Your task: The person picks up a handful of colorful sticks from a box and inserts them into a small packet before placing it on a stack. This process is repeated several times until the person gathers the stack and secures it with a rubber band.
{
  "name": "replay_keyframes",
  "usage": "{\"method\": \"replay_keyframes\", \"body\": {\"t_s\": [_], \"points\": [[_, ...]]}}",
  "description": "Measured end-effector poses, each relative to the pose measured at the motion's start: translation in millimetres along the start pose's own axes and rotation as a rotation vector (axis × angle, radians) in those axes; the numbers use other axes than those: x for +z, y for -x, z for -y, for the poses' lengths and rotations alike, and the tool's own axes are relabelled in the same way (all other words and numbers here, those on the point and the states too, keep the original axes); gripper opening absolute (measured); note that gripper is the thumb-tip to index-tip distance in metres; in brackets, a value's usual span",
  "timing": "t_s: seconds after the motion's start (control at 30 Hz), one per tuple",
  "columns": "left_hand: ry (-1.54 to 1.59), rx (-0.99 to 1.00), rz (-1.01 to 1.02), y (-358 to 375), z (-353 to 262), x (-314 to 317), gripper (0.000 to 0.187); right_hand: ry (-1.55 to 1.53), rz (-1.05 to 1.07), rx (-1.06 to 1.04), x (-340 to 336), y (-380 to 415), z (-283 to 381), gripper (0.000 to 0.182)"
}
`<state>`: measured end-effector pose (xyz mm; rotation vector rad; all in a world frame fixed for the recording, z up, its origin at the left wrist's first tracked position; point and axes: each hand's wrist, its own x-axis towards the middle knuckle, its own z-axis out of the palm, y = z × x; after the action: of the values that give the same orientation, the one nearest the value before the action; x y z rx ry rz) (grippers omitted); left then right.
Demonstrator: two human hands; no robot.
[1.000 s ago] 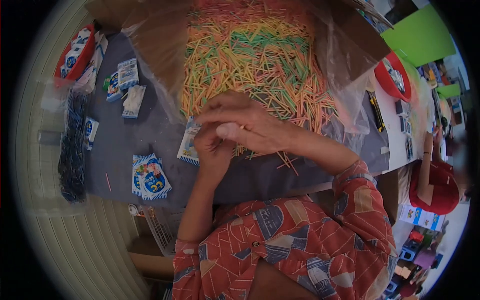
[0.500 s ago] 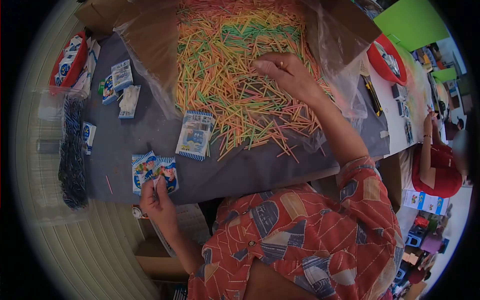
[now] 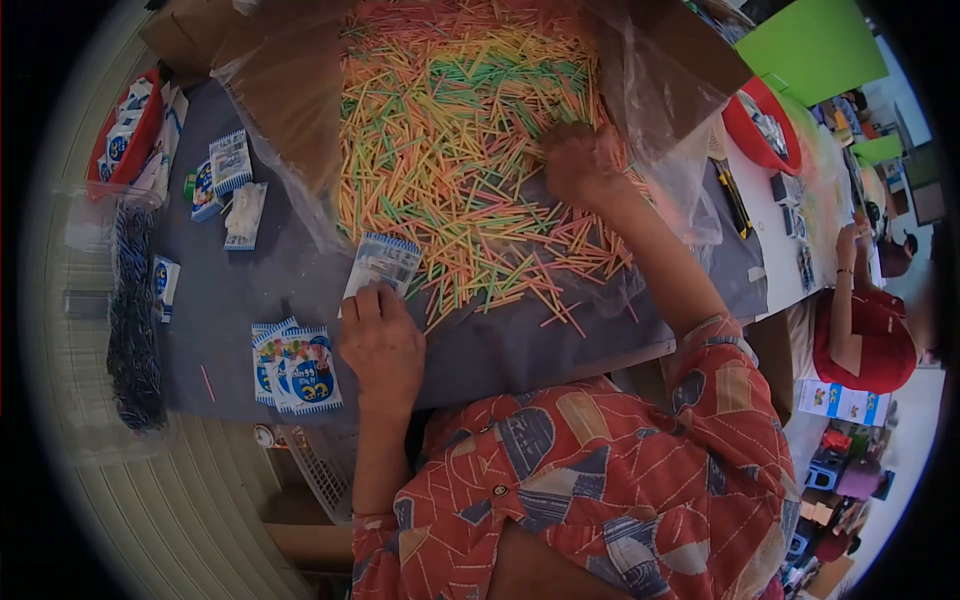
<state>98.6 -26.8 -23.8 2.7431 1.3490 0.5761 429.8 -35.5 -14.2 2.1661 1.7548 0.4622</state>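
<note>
Across the upper centre of the frame: grey table top (image 3: 240, 290), matte and flat. On it, open cardboard box (image 3: 690, 50) lined with clear crinkled plastic (image 3: 290, 110), filled with a heap of thin straight coloured sticks (image 3: 450, 130) in orange, yellow, green and pink, lying in every direction and spilling toward lower centre. At far left, clear plastic tub (image 3: 100, 300) holding a dark blue mass. At upper left, red bowl (image 3: 125, 135) with small printed packets. At upper right, second red bowl (image 3: 760, 125), contents unclear. At lower left of centre, small fanned stack of blue-and-white packets (image 3: 295, 368), flat. Right hand (image 3: 580, 160) pressed down into the sticks, fingers curled; grip not discernible. Left hand (image 3: 380, 345) palm down, fingertips on the near edge of a rectangular striped-edge packet (image 3: 385, 262), long axis toward upper right; pinch not discernible.
</note>
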Motion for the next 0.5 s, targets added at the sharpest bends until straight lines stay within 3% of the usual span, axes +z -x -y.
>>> {"method": "replay_keyframes", "body": {"t_s": [0.07, 0.13, 0.27, 0.33, 0.37, 0.43, 0.47, 0.5], "points": [[0.024, 0.006, -0.008, 6, 7, 0, 0.036, -0.047, 0.015, 0.023, -6, -2, -20, 0.033], [0.299, -0.005, -0.214, 10, 15, 3, 0.025, -0.825, -0.025, 0.091, -2, -5, -46, 0.033], [0.477, -0.113, -0.153, 3, 9, -10, 0.017, -0.779, -0.213, 0.106, 0, -11, -43, 0.034], [0.716, -0.221, -0.111, 3, 17, -9, 0.019, -0.756, -0.328, 0.143, -13, -17, -29, 0.028], [0.706, -0.228, -0.115, 1, 19, -12, 0.019, -0.766, -0.330, 0.134, -16, -22, -26, 0.028], [0.221, 0.059, -0.326, -5, 22, -18, 0.021, -1.239, -0.334, 0.091, -16, -29, -21, 0.017], [0.221, 0.055, -0.319, -3, 22, -13, 0.021, -1.242, -0.327, 0.092, -15, -31, -14, 0.017], [0.199, 0.058, -0.236, 2, 22, -3, 0.022, -1.623, -0.349, 0.148, -14, -35, -4, 0.015]]}}
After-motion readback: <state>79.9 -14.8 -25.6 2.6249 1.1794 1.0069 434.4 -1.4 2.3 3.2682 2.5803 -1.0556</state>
